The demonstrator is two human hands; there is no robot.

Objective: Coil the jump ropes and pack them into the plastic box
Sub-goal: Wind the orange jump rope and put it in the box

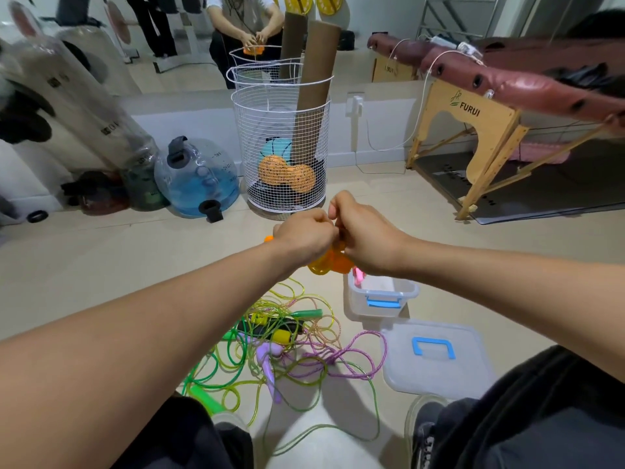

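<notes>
Lower centre of the frame, a tangle of loose ropes (280, 343) sprawls on the floor, green, yellow and purple cords all crossing, handles buried in the middle. Just right of it lies the clear lid (436, 357) with its blue handle, flat on the floor. Beyond that, right of centre, the plastic box (380, 297) stands open, something pink poking up at its near-left corner. Now up to mid-frame: both fists meet over the box's left edge. The left hand (304, 231) is curled tight round the orange rope (329, 260), the right hand (363, 236) pinches and wraps at the same bundle, knuckles touching. To finish this well, I'd say keep the loops even, tuck the tail snugly through, and hold tension until the coil sits flat enough to drop in. Behind, upper centre, a white wire basket (280, 130) stands by the wall.
</notes>
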